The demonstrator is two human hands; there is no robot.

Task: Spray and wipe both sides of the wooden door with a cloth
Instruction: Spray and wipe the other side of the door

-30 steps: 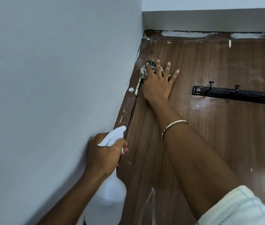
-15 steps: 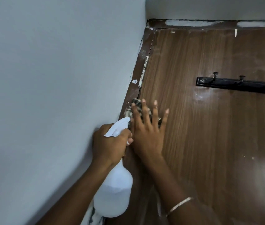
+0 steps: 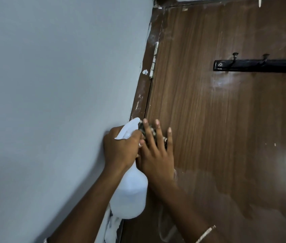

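Note:
The brown wooden door fills the right half of the view. My right hand lies flat with straight fingers, pressing a dark patterned cloth against the door near its hinge edge; only scraps of the cloth show between the fingers. Just to its left, my left hand grips the neck of a white spray bottle, whose nozzle points up toward the door frame. The two hands touch side by side.
A pale grey wall takes up the left half. A white-painted hinge sits on the door edge above the hands. A black hook rail is screwed to the door at upper right. Wet streaks shine on the door's lower right.
My right hand has slid the cloth down the hinge edge from beside the upper hinge to next to my left hand. The left hand and bottle stay roughly in place.

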